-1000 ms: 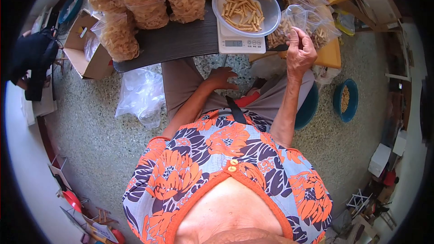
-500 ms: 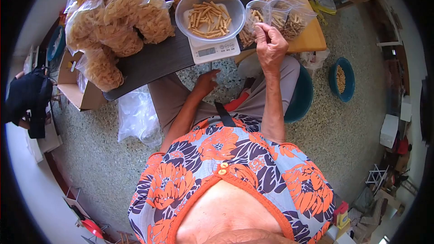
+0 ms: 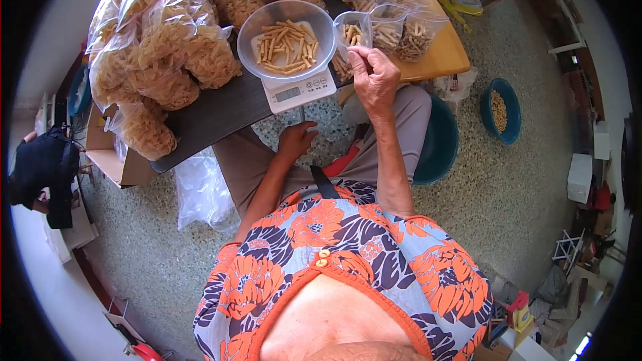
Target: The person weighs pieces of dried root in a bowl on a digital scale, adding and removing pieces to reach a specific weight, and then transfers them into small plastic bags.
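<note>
My right hand point(image 3: 376, 81) has thumb and fingertips pinched on the near edge of a small clear plastic bag point(image 3: 352, 28) with short brown sticks inside. Just left of it, a clear round bowl point(image 3: 246, 43) sits on a white digital scale point(image 3: 301, 95); similar sticks point(image 3: 275, 41) lie in the bowl. The display digits are too small to read. Below the scale, over my lap, my left hand point(image 3: 297, 140) hangs with its fingers apart and nothing in them. More clear bags of sticks point(image 3: 413, 38) stand to the right of the pinched bag.
Large bags of tan flat pieces point(image 3: 160, 60) cover the left of the dark tabletop point(image 3: 217, 117). A cardboard box point(image 3: 117, 163) and plastic bags point(image 3: 204, 190) are below. Teal basins point(image 3: 438, 143) stand at right, one point(image 3: 513, 110) holding pale pieces. A dark-clothed person point(image 3: 43, 167) is at far left.
The view has shifted, so the bowl and scale appear lower and further left. My right hand has come closer to the bowl, with the clear bag. My left hand stays low, still empty.
</note>
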A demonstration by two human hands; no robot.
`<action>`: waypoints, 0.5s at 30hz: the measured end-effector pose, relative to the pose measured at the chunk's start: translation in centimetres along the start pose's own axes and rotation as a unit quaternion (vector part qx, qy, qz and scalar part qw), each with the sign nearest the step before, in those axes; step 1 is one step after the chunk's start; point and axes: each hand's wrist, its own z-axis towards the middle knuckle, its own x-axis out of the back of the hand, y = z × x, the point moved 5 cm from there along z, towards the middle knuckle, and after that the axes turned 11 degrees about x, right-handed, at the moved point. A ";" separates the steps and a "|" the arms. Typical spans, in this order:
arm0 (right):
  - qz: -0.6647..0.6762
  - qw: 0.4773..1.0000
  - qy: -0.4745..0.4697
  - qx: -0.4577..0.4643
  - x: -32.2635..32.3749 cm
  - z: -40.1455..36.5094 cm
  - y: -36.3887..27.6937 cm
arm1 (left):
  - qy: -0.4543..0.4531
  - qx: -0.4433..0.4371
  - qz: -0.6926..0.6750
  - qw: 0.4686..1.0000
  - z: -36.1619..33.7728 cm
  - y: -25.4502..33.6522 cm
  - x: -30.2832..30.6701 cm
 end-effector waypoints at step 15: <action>0.004 1.000 0.011 -0.013 -0.1 -0.3 0.2 | 0.000 0.031 0.147 0.989 -1.0 1.3 0.6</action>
